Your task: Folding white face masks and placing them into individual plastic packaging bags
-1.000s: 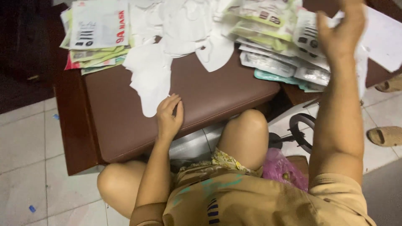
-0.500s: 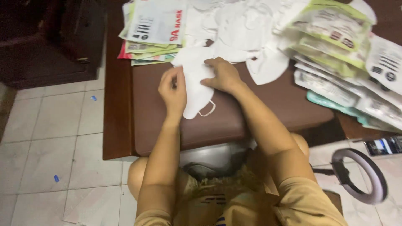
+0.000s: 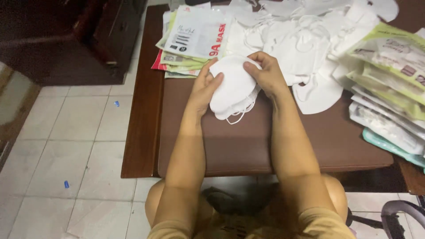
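Head view looked down past bare knees and two forearms to a low brown table [image 3: 248, 150]; nearest the body, its padded top lay bare; just beyond, the left hand [image 3: 204, 88] and right hand [image 3: 264, 73] met over a small stack of white face masks [image 3: 232, 88]; both hands were closed on that stack, left fingers cupping its left edge, right thumb and fingers pinching its upper right; the stack sat between the palms, long axis running from near-left to far-right, ear loops dangling toward the body; neither hand was nearer, each touching it. Farther off, a loose heap of white masks [image 3: 305, 42] spread right of centre; printed mask packets [image 3: 190, 35] lay stacked far left; green-and-white packets [image 3: 389, 62] fanned along the right edge.
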